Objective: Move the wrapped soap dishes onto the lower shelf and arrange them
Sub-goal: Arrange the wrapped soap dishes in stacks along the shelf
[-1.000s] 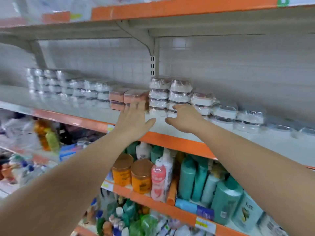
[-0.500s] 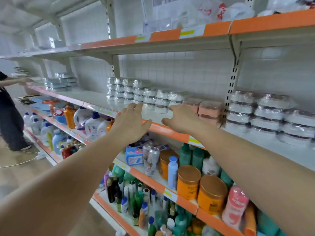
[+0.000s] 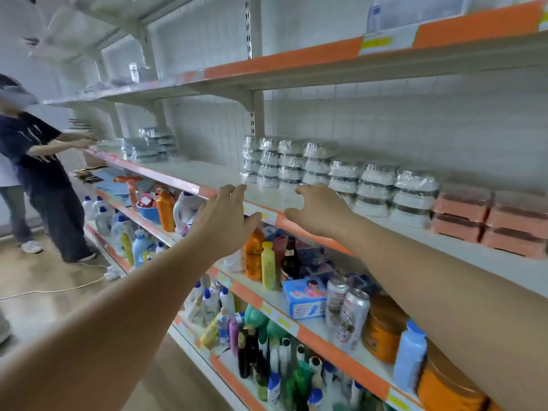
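Observation:
Stacks of white soap dishes in clear wrap (image 3: pixel 317 166) stand in rows on the shelf (image 3: pixel 207 176) with the orange front edge. Wrapped pink soap dishes (image 3: pixel 489 216) sit in low stacks to their right. My left hand (image 3: pixel 224 216) hovers in front of the shelf edge with fingers straight and spread, holding nothing. My right hand (image 3: pixel 318 210) reaches over the edge just before the nearest white stack, fingers loosely bent, empty. Neither hand touches a dish.
Another shelf (image 3: pixel 296 59) runs above. Further left on the same shelf lie wrapped grey stacks (image 3: pixel 148 146). Lower shelves hold bottles (image 3: pixel 268 269), cans (image 3: pixel 351 317) and orange jars (image 3: pixel 384 333). A person in dark clothes (image 3: pixel 35 179) works at the shelf on the left; a cable (image 3: pixel 53 289) crosses the floor.
The view has swung left along the aisle. Both hands drifted left past the pink and white stacks, staying empty in front of the shelf edge.

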A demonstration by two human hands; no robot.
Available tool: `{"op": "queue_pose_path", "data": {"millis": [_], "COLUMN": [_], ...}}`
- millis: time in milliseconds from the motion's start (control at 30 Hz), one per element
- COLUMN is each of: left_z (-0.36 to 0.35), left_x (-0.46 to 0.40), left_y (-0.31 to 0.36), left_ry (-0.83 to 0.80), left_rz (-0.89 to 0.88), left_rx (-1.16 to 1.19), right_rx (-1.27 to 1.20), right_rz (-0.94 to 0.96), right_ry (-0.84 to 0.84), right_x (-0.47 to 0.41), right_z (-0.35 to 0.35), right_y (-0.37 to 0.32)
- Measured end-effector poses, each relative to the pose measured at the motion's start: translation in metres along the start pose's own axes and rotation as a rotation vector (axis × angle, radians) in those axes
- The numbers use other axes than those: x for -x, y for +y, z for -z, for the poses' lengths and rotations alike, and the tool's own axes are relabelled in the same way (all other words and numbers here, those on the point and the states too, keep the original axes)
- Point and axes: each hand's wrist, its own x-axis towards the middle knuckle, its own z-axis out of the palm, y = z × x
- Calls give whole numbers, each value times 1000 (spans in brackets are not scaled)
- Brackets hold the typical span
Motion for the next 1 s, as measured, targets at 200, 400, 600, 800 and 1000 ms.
{"op": "queue_pose_path", "data": {"millis": [200,400,600,800,1000], "left_z": [-34,-49,-62,-70,-74], "left_x": [-81,-171,-241,-315,-401], "left_y": [-66,-144,-252,-384,-512], "left_ry": [18,46,68,78,-7], "left_rz": [50,124,208,216,210], "left_rx": [-2,-16,-22,-78,-70], "right_rx": [-28,-80,-106,-121,-158], "right_rz": [63,120,177,188,148], "right_ry": [-9,-52,-97,-67,-108], "right_x": [-113,-236,-340,-453,-562], "right_z": [-45,-88,-135,-201,-244], "right_y": [-20,-67,-134,-221,-298]}}
